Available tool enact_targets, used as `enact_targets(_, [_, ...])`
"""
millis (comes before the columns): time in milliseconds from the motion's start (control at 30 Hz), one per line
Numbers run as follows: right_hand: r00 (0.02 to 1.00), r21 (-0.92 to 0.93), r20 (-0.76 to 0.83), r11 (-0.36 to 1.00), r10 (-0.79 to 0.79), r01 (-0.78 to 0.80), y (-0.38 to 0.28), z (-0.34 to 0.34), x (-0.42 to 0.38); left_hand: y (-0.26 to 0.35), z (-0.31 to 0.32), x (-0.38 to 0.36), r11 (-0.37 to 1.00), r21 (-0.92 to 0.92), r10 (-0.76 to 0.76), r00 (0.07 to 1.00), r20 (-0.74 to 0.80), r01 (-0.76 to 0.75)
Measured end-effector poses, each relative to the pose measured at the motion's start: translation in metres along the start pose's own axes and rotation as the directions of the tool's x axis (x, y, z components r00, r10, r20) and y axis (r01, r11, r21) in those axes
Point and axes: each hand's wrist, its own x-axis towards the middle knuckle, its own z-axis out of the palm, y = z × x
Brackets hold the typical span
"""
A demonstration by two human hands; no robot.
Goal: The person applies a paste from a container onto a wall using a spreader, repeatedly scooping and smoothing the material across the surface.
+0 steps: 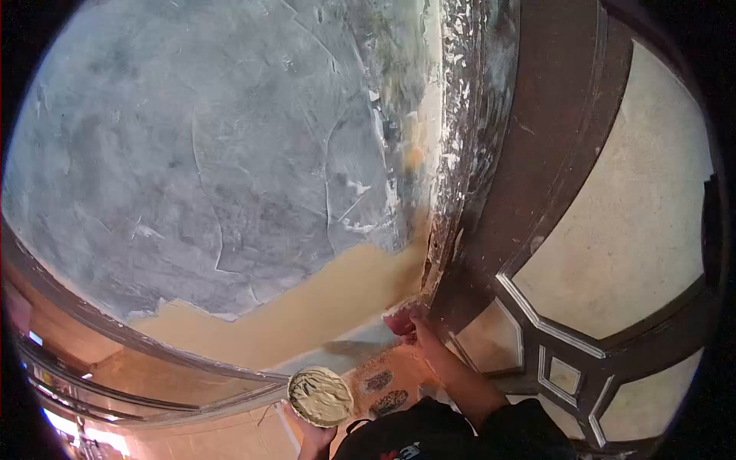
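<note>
My right hand [416, 331] is closed on a dark red scraper [399, 320], held against the lower wall near the corner beside the brown woodwork. My left hand [308, 433] grips a round container [321, 396] from below, at the bottom of the view. Pale, creamy paste with a ridged surface fills the container. In front, the wall [253, 153] carries a grey, streaky coat over its upper part. Below that coat lies a bare tan band [284, 314] with a jagged upper edge.
Brown panelled woodwork [552, 153] with cream panels stands at the right. A rough, paint-flecked strip [456, 115] runs down the corner. Dark curved rails [100, 395] lie at the lower left. Two dark patches [389, 402] show on an orange-brown surface below.
</note>
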Motion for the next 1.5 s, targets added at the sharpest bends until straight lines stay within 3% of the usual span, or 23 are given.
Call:
enact_targets(133, [0.989,-0.16,0.094,0.979,-0.115,0.129,-0.022,0.013,-0.012,-0.013,0.009,0.008,0.997,-0.077,-0.039,0.994,-0.105,0.031])
enact_targets(200, [0.927,-0.253,0.287,0.914,-0.242,0.317,-0.047,0.024,-0.02,-0.015,0.022,0.013,0.996,-0.093,-0.026,0.989,-0.143,0.013])
enact_targets(233, [0.927,-0.259,0.297,0.915,-0.229,0.309,-0.06,0.03,-0.027,-0.015,0.029,0.015,0.994,-0.108,-0.017,0.985,-0.172,-0.001])
enact_targets(300, [0.851,-0.388,0.404,0.78,-0.335,0.491,-0.088,0.049,-0.056,-0.015,0.046,0.02,0.996,-0.082,0.018,0.971,-0.237,-0.038])
enact_targets(367, [0.818,-0.377,0.435,0.749,-0.375,0.544,-0.098,0.064,-0.075,-0.011,0.063,0.026,0.975,-0.221,0.002,0.99,-0.141,-0.034])
enact_targets(433, [0.781,-0.364,0.464,0.714,-0.418,0.598,-0.109,0.075,-0.095,-0.008,0.082,0.025,0.971,-0.235,0.014,0.991,-0.13,-0.044])
enact_targets(500, [0.581,-0.377,0.592,0.446,-0.558,0.812,-0.122,0.086,-0.115,-0.006,0.097,0.028,0.967,-0.253,0.014,0.997,-0.074,-0.032])
enact_targets(533, [0.58,-0.376,0.6,0.446,-0.551,0.812,-0.128,0.091,-0.124,-0.008,0.102,0.032,0.976,-0.208,0.056,0.996,-0.068,-0.069])
enact_targets(600, [0.401,-0.41,0.671,0.138,-0.624,0.902,-0.135,0.1,-0.136,-0.009,0.112,0.031,0.973,-0.217,0.07,0.996,-0.061,-0.082])
enact_targets(633, [0.401,-0.408,0.675,0.139,-0.62,0.902,-0.135,0.101,-0.136,-0.008,0.117,0.029,0.977,-0.191,0.081,0.995,-0.056,-0.091])
enact_targets(700, [0.261,-0.423,0.719,-0.108,-0.644,0.9,-0.136,0.103,-0.137,-0.006,0.128,0.028,0.983,-0.154,0.093,0.995,-0.044,-0.099])
enact_targets(733, [0.263,-0.421,0.722,-0.105,-0.64,0.901,-0.137,0.103,-0.139,-0.007,0.13,0.027,0.988,-0.112,0.1,0.995,-0.03,-0.103])
enact_targets(800, [0.278,-0.5,0.763,-0.261,-0.584,0.826,-0.138,0.104,-0.144,-0.012,0.124,0.027,0.984,-0.114,0.138,0.99,-0.024,-0.139])
enact_targets(933, [0.261,-0.501,0.777,-0.311,-0.572,0.808,-0.132,0.106,-0.142,-0.012,0.122,0.026,0.979,-0.084,0.184,0.983,-0.005,-0.184])
enact_targets(1000, [0.18,-0.463,0.811,-0.423,-0.556,0.779,-0.128,0.113,-0.146,-0.012,0.126,0.029,0.98,-0.073,0.187,0.982,-0.012,-0.187])
enact_targets(1133, [0.194,-0.476,0.811,-0.429,-0.553,0.768,-0.111,0.121,-0.146,-0.016,0.126,0.026,0.979,-0.053,0.194,0.98,-0.043,-0.197])
enact_targets(1200, [0.066,-0.408,0.781,-0.427,-0.621,0.807,-0.109,0.128,-0.15,-0.013,0.124,0.025,0.98,-0.039,0.195,0.979,-0.053,-0.197])
enact_targets(1500, [0.014,-0.38,0.77,-0.44,-0.638,0.814,-0.09,0.138,-0.144,-0.008,0.124,0.025,0.979,0.025,0.202,0.975,-0.094,-0.201])
